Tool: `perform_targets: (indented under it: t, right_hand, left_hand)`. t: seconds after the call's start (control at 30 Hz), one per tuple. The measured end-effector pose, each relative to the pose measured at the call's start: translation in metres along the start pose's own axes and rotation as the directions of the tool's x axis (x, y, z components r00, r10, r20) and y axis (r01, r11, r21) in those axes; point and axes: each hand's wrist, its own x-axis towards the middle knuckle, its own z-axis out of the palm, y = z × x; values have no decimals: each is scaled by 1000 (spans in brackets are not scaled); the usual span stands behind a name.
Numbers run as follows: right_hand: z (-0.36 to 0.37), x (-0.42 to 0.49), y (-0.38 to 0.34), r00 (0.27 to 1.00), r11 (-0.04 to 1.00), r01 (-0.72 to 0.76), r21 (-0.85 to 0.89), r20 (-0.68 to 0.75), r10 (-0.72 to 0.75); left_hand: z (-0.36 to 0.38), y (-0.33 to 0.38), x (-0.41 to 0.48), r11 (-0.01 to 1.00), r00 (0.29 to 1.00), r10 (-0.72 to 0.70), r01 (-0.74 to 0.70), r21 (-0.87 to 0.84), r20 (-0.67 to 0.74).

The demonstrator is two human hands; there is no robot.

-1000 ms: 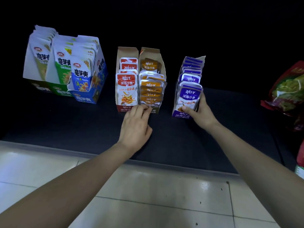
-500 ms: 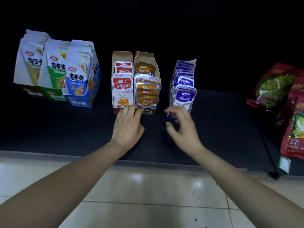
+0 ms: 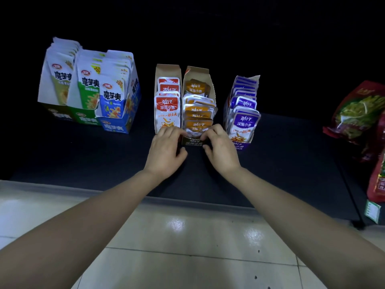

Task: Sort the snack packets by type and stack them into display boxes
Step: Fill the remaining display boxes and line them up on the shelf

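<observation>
Low dark shelf (image 3: 291,155) above a tiled floor (image 3: 187,236).

Three narrow display boxes stand mid-shelf:
- The red box (image 3: 166,68) on the left holds red packets (image 3: 167,109) filed upright.
- The brown box (image 3: 196,73) touches its right side and holds orange packets (image 3: 196,116), loosely overlapped and leaning.
- The purple box (image 3: 239,146) stands just apart to the right, with purple packets (image 3: 243,122) upright in it.

Both hands meet at the brown box's near end. The left hand (image 3: 166,148) and right hand (image 3: 221,150) have their fingers curled, pinching the lower corners of the front orange packet (image 3: 195,130), with thumbs low by the box front.

Far left, three larger boxes (image 3: 113,127) stand side by side, packed with tall white packets (image 3: 89,88). Large red bags (image 3: 358,113) lie at the right edge.
</observation>
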Motion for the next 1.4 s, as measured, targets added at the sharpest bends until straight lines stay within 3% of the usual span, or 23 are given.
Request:
perform_targets:
  t: [0.17,0.3,0.43,0.53,0.73,0.9,1.03,1.13,1.27,1.4]
  right_hand:
    - [-6,-23,-9,999,998,11,62,32,-13]
    - [-16,-59,-12,996,992,36,118,71,-44]
    - [-30,-89,-11,989,993,47,111,133,-62]
    - [-40,-106,-9,982,991,62,121,171,-83]
    - [-55,-122,-8,964,985,74,155,241,-110]
    - [-77,-111,-4,1000,940,2,342,8,-5]
    - [-72,-103,-9,989,928,-21,372,141,-34]
    - [-57,-104,-17,992,913,-21,407,124,-33]
    - [-56,-104,-17,995,864,-68,499,97,22]
    - [-59,-107,-18,986,810,-118,574,163,28]
  left_hand:
    - [-17,2,-4,998,999,-15,17,-63,32]
    - [-37,5,-14,996,988,29,-15,-88,152]
    - [-53,18,-26,992,936,124,-128,-10,330]
    - [-60,34,-30,975,913,197,-219,24,358]
    - [-66,57,-36,981,910,181,-196,3,372]
    - [-53,60,-46,995,957,79,-59,-77,280]
    - [-28,55,-65,979,942,-12,80,-189,334]
    - [-15,60,-74,963,944,-33,118,-240,329]
    - [-13,63,-74,969,957,22,51,-242,289]
    - [-10,63,-74,952,969,67,8,-305,237]
